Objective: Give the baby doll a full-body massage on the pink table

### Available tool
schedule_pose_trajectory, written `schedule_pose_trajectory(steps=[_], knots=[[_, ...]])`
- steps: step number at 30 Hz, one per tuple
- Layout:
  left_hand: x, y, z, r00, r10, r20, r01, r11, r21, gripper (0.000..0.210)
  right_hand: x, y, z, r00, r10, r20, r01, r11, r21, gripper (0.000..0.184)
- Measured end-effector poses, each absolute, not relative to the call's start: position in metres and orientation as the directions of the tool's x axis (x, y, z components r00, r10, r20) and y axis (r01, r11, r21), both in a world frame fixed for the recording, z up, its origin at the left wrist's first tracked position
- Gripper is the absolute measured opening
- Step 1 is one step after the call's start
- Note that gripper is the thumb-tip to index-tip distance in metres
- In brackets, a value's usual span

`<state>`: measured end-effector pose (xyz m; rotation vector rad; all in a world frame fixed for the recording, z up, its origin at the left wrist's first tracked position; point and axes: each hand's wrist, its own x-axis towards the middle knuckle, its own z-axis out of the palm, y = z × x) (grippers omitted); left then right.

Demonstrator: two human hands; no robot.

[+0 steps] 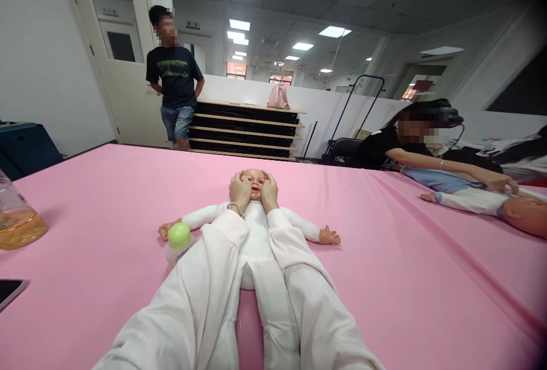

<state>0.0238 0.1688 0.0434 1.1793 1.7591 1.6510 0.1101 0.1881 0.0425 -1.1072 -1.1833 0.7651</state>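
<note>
Head view: with the torso (255,239) of the doll (255,273) taken as clock centre, its head (255,186) is found at twelve o'clock, clasped at the cheeks between the left hand (240,189) and the right hand (269,191); neither is released. The doll is laid on its back on the pink surface (376,290), arms spread toward nine and three. Were one cheek pressed harder than the other, the head could be twisted; were it raised unevenly, the neck could be strained. At nine, the green-capped bottle (179,238) is set just beside the left sleeve (216,239); whether it is touched cannot be told, but it could be toppled by an outward swing of that arm. Farther out, the flask (19,227) of amber liquid could be upset if the creased covering (453,253) were dragged.
</note>
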Motion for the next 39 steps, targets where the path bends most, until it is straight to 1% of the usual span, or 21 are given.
schedule_pose_trajectory(steps=[4, 7, 15, 19, 21, 23, 26, 30, 33, 35, 39], knots=[[0.023, 0.166, 0.044, -0.522, 0.815, 0.253, 0.313, -0.093, 0.945, 0.034, 0.110, 0.184, 0.044, 0.214, 0.905, 0.367, 0.121, 0.348, -0.930, 0.034], [0.023, 0.162, 0.047, -0.502, 0.824, 0.263, 0.345, -0.088, 0.934, 0.039, 0.110, 0.180, 0.046, 0.178, 0.898, 0.403, 0.163, 0.377, -0.912, 0.036], [0.024, 0.164, 0.046, -0.503, 0.828, 0.247, 0.337, -0.075, 0.938, 0.046, 0.109, 0.181, 0.046, 0.191, 0.900, 0.391, 0.146, 0.368, -0.918, 0.032], [0.025, 0.166, 0.046, -0.521, 0.823, 0.226, 0.305, -0.068, 0.950, 0.037, 0.110, 0.187, 0.043, 0.215, 0.910, 0.354, 0.122, 0.335, -0.934, 0.028], [0.025, 0.166, 0.047, -0.538, 0.818, 0.205, 0.278, -0.058, 0.959, 0.034, 0.110, 0.189, 0.043, 0.225, 0.912, 0.342, 0.127, 0.320, -0.939, 0.032], [0.025, 0.165, 0.048, -0.548, 0.815, 0.190, 0.257, -0.052, 0.965, 0.036, 0.111, 0.190, 0.043, 0.232, 0.913, 0.335, 0.130, 0.312, -0.941, 0.038], [0.026, 0.164, 0.050, -0.552, 0.810, 0.200, 0.261, -0.060, 0.963, 0.038, 0.111, 0.189, 0.043, 0.241, 0.912, 0.332, 0.118, 0.312, -0.943, 0.042], [0.026, 0.162, 0.050, -0.549, 0.805, 0.226, 0.291, -0.069, 0.954, 0.037, 0.110, 0.188, 0.043, 0.237, 0.915, 0.328, 0.092, 0.315, -0.945, 0.040], [0.025, 0.161, 0.049, -0.541, 0.807, 0.238, 0.314, -0.070, 0.947, 0.036, 0.110, 0.186, 0.044, 0.213, 0.917, 0.337, 0.092, 0.325, -0.941, 0.034], [0.025, 0.160, 0.049, -0.527, 0.812, 0.251, 0.333, -0.074, 0.940, 0.038, 0.109, 0.183, 0.044, 0.189, 0.915, 0.356, 0.109, 0.341, -0.934, 0.031], [0.024, 0.159, 0.049, -0.518, 0.816, 0.258, 0.352, -0.071, 0.933, 0.045, 0.109, 0.180, 0.044, 0.144, 0.907, 0.396, 0.134, 0.378, -0.916, 0.036]])
